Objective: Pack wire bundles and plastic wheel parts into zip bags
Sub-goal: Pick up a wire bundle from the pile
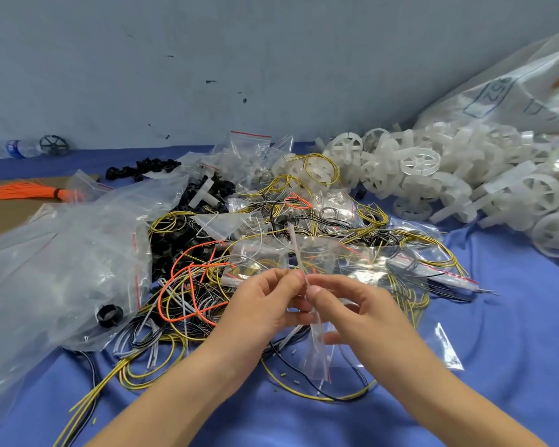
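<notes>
My left hand (265,308) and my right hand (355,308) meet above the middle of the blue cloth. Both pinch the top edge of a small clear zip bag (317,353), which hangs down edge-on between them. What is inside the bag cannot be made out. Right behind my hands lies a tangle of yellow, orange, black and grey wires (204,285), mixed with several small clear zip bags (259,253). A heap of white plastic wheels (465,182) covers the right back of the cloth.
A large clear bag (62,269) with a black part inside lies at the left. Black plastic parts (175,243) are piled behind the wires. An orange wire bundle (26,191) rests on cardboard at far left. A big printed sack (513,95) slumps at the back right. A plastic bottle (17,148) lies by the wall.
</notes>
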Action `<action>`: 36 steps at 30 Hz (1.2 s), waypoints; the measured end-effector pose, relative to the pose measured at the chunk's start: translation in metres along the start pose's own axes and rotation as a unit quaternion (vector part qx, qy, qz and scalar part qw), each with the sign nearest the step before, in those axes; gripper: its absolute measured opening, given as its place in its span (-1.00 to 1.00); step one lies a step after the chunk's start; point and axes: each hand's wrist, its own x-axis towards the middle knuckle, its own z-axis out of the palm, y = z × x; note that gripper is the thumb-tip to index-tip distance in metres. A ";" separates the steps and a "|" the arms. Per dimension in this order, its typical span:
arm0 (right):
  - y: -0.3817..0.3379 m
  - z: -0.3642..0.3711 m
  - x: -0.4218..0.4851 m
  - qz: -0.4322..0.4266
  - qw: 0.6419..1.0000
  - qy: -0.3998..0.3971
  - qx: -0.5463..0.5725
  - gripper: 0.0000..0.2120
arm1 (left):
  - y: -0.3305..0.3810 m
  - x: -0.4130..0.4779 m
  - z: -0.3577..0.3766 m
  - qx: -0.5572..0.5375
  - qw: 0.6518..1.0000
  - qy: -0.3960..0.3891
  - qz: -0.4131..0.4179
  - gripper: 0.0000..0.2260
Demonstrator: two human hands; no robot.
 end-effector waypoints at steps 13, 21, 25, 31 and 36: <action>-0.001 -0.002 0.000 -0.016 0.999 0.000 -0.033 -0.78 | 0.005 -0.005 -0.001 -0.036 0.999 -0.030 -0.001 -0.80; -0.002 0.000 -0.003 -0.024 0.998 -0.003 -0.064 -0.82 | 0.003 -0.006 -0.002 -0.025 0.999 -0.030 0.002 -0.85; -0.002 -0.001 -0.004 -0.026 0.997 -0.001 -0.067 -0.83 | 0.002 -0.006 -0.002 -0.006 1.000 -0.027 0.004 -0.84; -0.003 0.000 -0.003 -0.021 0.997 0.013 -0.078 -0.74 | -0.001 -0.006 -0.004 0.073 0.996 -0.021 0.040 -0.85; -0.003 -0.002 -0.002 0.000 0.997 0.041 -0.060 -0.81 | -0.005 -0.006 -0.003 0.145 0.986 -0.041 0.073 -0.89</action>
